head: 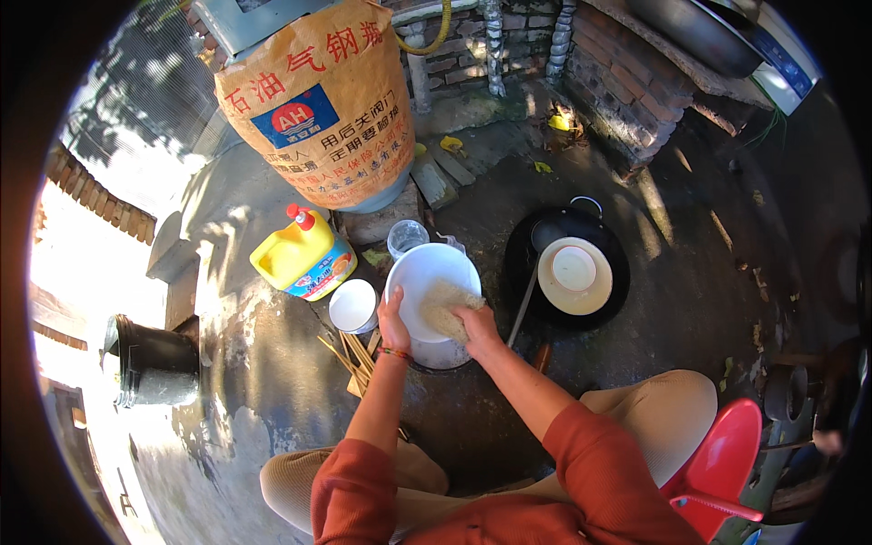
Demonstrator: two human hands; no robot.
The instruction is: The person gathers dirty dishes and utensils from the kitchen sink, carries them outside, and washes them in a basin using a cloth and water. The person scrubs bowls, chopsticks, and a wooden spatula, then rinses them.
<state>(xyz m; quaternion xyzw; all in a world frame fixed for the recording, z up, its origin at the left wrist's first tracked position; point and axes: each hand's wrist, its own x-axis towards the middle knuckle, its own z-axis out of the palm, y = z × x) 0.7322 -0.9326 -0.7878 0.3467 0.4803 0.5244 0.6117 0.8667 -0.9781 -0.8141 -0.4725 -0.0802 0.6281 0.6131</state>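
Observation:
My left hand grips the left rim of a white bowl, which is tilted over a basin of soapy water. My right hand holds a tan scrubbing pad against the inside of the bowl. Left of them stand a small white container and a yellow detergent jug with a red pump top. Behind the bowl is a clear plastic container. To the right, a black wok holds a ladle, a cream bowl and a smaller white bowl.
A large gas cylinder in a printed tan cover stands on bricks ahead. Wooden chopsticks lie left of the basin. A black bucket lies at the far left, and a red plastic chair is at the lower right.

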